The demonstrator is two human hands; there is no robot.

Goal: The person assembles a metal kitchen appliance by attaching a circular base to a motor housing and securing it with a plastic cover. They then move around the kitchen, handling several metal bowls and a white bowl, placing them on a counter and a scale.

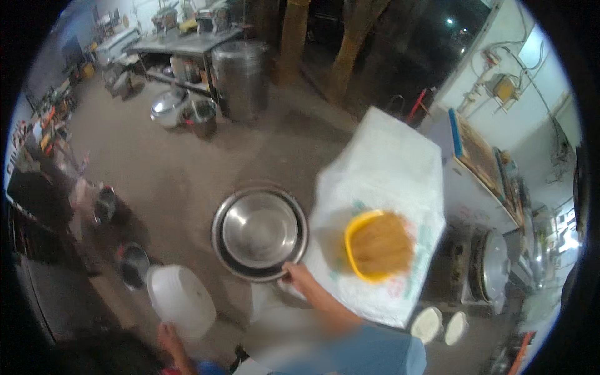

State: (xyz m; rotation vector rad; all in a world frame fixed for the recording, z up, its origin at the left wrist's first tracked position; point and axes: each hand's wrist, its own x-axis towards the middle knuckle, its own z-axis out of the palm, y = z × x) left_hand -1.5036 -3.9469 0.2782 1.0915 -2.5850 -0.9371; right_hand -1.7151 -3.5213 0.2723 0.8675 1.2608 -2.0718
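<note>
My right hand, at the end of a blue sleeve, grips the near right rim of a wide steel basin. A smaller, shiny steel bowl sits inside that basin. Just right of them, a yellow plastic container with blurred brown contents rests on a white woven plastic sheet or sack bearing print. My left hand is out of view. At the lower left, another person's hand holds a tilted white plastic tub. A blurred patch covers the area below my right hand.
A metal pail stands left of the white tub. Farther off are a metal table, a large metal drum and lidded pots. Two bowls of pale contents and a big lidded pot are at right.
</note>
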